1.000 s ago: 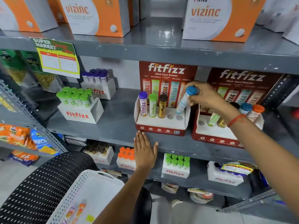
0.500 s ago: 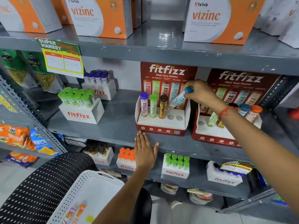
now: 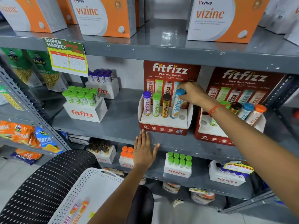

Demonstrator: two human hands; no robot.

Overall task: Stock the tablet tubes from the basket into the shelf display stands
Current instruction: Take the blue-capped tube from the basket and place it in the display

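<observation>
My right hand (image 3: 193, 94) grips the cap of a blue-capped tablet tube (image 3: 176, 105), which stands slightly tilted with its foot in the fourth hole of the red fitfizz display stand (image 3: 163, 130). Purple, green and brown-capped tubes (image 3: 156, 105) stand upright in the stand's first three holes; the fifth hole shows bare. My left hand (image 3: 144, 152) lies flat, fingers spread, on the shelf's front edge just below the stand. The white perforated basket (image 3: 90, 183) sits at the bottom, with orange tubes (image 3: 79, 210) lying inside.
A second red fitfizz stand (image 3: 210, 138) to the right holds several tubes behind my right forearm. White fitfizz boxes of green (image 3: 84, 110) and purple tubes stand at left. Vizinc cartons fill the shelf above. A black perforated chair back (image 3: 48, 183) is at bottom left.
My right hand swung the blue-capped tube from a steep slant above the stand down into the fourth hole, now nearly upright. My left hand stayed on the shelf edge.
</observation>
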